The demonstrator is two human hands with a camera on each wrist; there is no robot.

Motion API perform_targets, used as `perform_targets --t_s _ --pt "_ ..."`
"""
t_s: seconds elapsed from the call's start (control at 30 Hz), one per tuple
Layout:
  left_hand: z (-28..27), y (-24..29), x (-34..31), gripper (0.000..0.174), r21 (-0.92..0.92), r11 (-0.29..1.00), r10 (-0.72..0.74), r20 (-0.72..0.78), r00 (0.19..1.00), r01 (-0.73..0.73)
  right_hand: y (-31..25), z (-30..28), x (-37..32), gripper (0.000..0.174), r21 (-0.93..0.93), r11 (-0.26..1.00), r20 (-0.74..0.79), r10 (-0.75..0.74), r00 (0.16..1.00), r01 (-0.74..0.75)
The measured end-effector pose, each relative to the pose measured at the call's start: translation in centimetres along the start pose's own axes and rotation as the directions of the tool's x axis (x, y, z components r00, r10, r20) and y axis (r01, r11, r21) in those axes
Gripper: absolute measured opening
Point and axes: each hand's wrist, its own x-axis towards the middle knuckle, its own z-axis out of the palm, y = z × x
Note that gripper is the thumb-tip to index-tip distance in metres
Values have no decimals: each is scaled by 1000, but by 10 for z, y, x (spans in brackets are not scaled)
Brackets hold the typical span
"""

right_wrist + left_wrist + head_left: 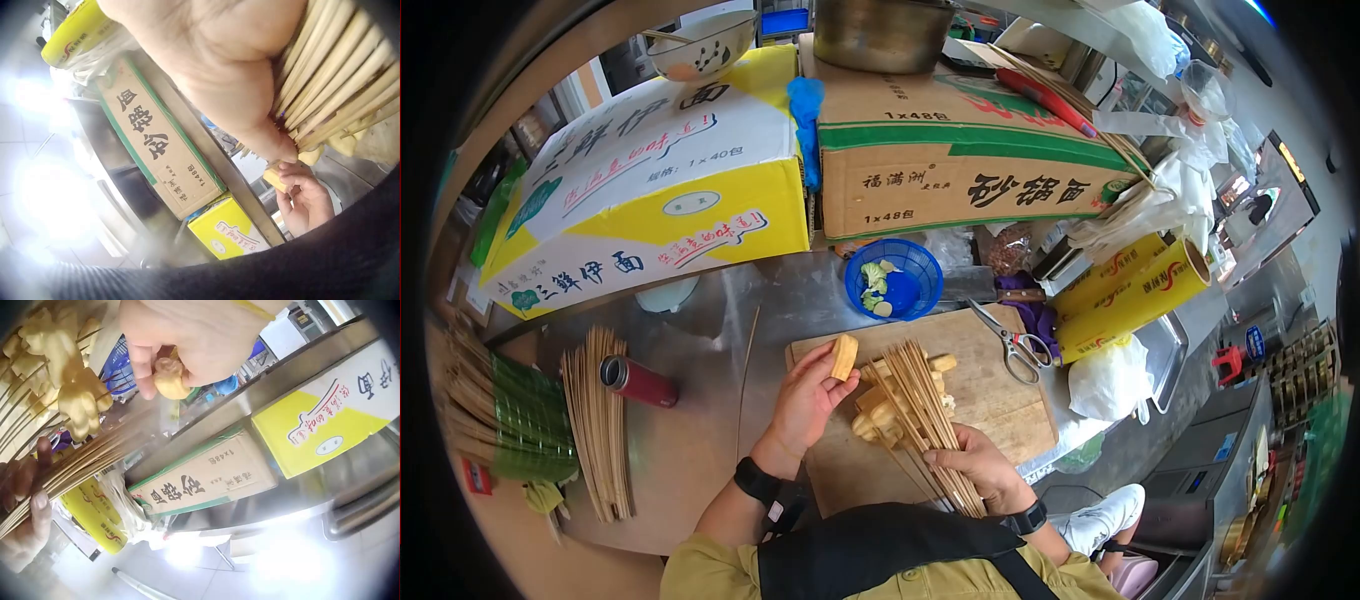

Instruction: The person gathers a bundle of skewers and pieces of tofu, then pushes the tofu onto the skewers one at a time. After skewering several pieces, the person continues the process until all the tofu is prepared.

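Note:
My left hand (802, 407) pinches a yellow, spongy-looking block of food (845, 358) between thumb and fingers, raised over the left edge of the wooden cutting board (1005, 410). A thick bundle of bamboo skewers (925, 405) is gripped in my right hand (983, 468), fanning out toward the far side. Beneath the skewers' far ends lie several yellow food pieces (868, 420), which in the left wrist view show as a cluster (69, 375) with sticks among them. The right wrist view has my thumb laid along the skewers (337, 75).
Scissors (1012, 345) lie at the board's far right corner. Behind it stands a blue basket (935, 290) with cut vegetables. More skewers (595, 420) and a red flask (645, 384) are at left. Cardboard boxes (960, 190) line the shelf; yellow rolls (1130, 305) lie at right.

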Motion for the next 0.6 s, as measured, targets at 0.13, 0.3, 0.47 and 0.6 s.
perform_targets --t_s 0.13,0.3,0.47,0.6 --pt "1 -1 2 36 17 1000 -9 3 1000 9 -2 0 0 36 -29 1000 56 -3 998 5" --pt "3 -2 3 36 26 1000 -1 -3 1000 1 -6 7 -1 37 -132 989 53 -63 997 70" --pt "6 -3 3 35 48 999 -7 -10 1000 7 -8 1 -4 39 -136 991 77 12 997 -1" --pt "5 -3 3 35 57 998 -17 2 1000 17 -8 -2 -3 37 -130 991 98 42 994 -29"
